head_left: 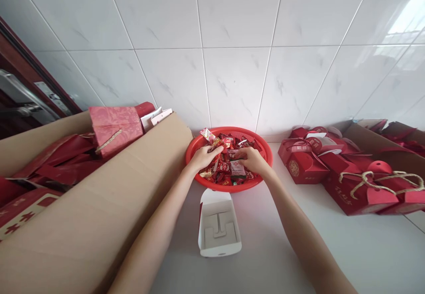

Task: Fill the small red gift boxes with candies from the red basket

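The head view centres on a red basket (269, 157), which stands on the pale surface (275, 245) and holds a heap of wrapped sweets (225, 165). The left hand (206, 156) reaches over the basket's left side, its fingers bent among the sweets, close to a pink-and-white wrapper (207, 134) that leans up near the basket's rim. The right hand (251, 159) reaches over the basket's right side, its fingertips down on the heap, just beside a white-labelled packet (237, 170). For either hand, I cannot tell whether the grip is clamped on a sweet or merely touching.

Just in front of the basket lies a white box (220, 251), open upward, its flap toward the basket. Left of the basket, a long cardboard box (126, 196) holds red packaging (73, 170). Right of the basket, red gift boxes (308, 168) sit clustered, some with rope handles (365, 181). Behind the basket rises a tiled wall (232, 86).
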